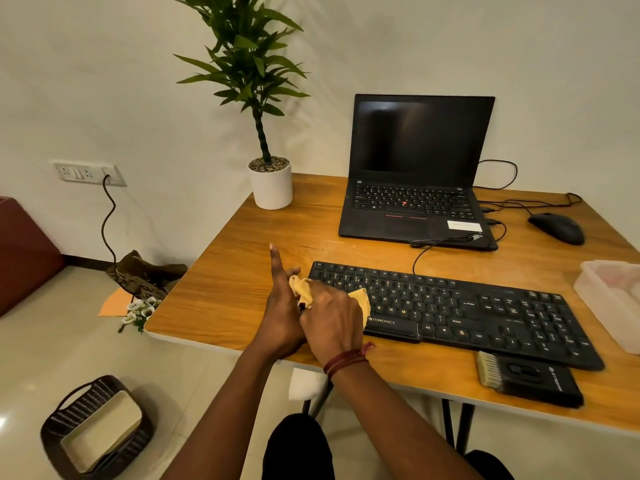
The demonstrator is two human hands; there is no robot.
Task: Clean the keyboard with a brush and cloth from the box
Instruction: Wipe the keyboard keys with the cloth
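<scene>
Two hands meet at the left end of the keyboard (pixel 467 313), and the head camera looks down on them. The right hand (pixel 332 320) lies on top. Its fingers bend down over a yellow cloth (pixel 362 301) and hold it bunched up on the first keys. The left hand (pixel 280 306) is pressed against it from the side, with one finger pointing straight out. Its other fingers bend at the far end of the cloth, and I cannot tell if they pinch it. The brush (pixel 491 370) lies alone on the table (pixel 225 289), just in front of the keyboard's right end and close to the near edge. The box (pixel 609 299) sits at the right, past the keyboard.

I think the wad of cloth could catch on a key and pull it up if it is dragged hard. No hand holds the keyboard down, so a strong wipe might push it toward the laptop (pixel 415 188). A swinging right arm could knock the brush off the table
</scene>
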